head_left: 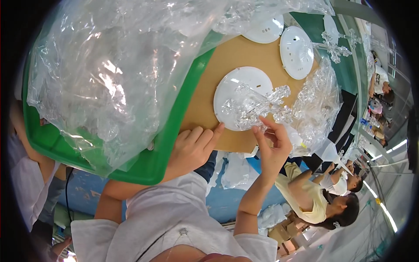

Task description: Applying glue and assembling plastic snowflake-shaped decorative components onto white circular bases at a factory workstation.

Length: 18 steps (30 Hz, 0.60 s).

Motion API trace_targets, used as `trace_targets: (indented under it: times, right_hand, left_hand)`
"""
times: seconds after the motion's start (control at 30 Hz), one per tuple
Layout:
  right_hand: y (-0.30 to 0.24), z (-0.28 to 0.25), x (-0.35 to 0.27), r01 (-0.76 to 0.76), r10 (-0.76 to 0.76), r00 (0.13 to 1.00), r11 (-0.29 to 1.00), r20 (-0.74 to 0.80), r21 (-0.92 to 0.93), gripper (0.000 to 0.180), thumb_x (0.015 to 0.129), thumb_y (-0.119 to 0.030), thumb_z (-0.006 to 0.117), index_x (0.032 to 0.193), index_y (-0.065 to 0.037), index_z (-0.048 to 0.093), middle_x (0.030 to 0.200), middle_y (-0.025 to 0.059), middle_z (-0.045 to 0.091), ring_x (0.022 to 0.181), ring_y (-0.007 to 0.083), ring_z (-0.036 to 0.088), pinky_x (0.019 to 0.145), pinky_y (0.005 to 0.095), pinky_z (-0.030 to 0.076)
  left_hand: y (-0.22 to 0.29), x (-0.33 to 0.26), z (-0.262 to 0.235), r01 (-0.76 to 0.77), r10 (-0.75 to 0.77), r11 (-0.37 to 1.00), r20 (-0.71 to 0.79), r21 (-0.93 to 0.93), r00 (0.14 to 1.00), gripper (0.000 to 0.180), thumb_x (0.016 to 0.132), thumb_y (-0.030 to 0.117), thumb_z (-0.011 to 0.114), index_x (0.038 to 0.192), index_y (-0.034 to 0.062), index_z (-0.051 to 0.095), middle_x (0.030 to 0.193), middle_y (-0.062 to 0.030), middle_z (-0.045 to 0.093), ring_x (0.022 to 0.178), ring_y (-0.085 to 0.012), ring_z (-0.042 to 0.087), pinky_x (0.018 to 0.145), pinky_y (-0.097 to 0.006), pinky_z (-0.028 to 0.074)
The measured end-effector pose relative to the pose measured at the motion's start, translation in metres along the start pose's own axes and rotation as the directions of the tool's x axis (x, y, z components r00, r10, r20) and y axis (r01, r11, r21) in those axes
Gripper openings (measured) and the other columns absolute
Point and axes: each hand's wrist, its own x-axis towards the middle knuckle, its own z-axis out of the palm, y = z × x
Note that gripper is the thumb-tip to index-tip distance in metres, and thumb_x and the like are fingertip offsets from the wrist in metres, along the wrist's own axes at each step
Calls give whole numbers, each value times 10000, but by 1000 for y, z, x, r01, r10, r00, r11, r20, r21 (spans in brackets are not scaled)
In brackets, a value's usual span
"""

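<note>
A big crinkly plastic bag [122,65] filled the green tray [166,144] (shiny and see-through). Beside it, on the brown board [231,56], sat a round white plate [233,89]. The left hand [192,148] lay flat, fingers together. The right hand [273,148] pinched a bumpy clear piece [257,109] over the plate.

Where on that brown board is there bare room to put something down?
The widest bare patch of the brown board lies between the green tray and the white discs. A thin strip runs beside the left hand. It is crowded around the right hand, with clear plastic pieces and crumpled wrap.
</note>
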Motion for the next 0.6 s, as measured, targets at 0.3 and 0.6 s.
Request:
trace_targets:
  times: [0.3,0.6]
  right_hand:
    - [-13,-5,17,-23,42,991,989,128,-146,241,742,-106,776,927,4,668,691,4,566,609,50,519,583,189,428]
    - [-9,-13,17,33,-10,987,990,162,-140,260,744,-147,774,953,-27,677,642,-7,537,576,47,475,533,223,401]
  left_hand:
    - [1,1,0,39,-39,999,-6,-20,999,539,758,119,617,1269,-25,526,739,-26,413,665,-153,458,528,-250,420]
    - [12,19,-7,-15,9,999,-116,-48,993,591,761,133,608,1333,49,489,735,-29,418,659,-166,491,520,-282,440]
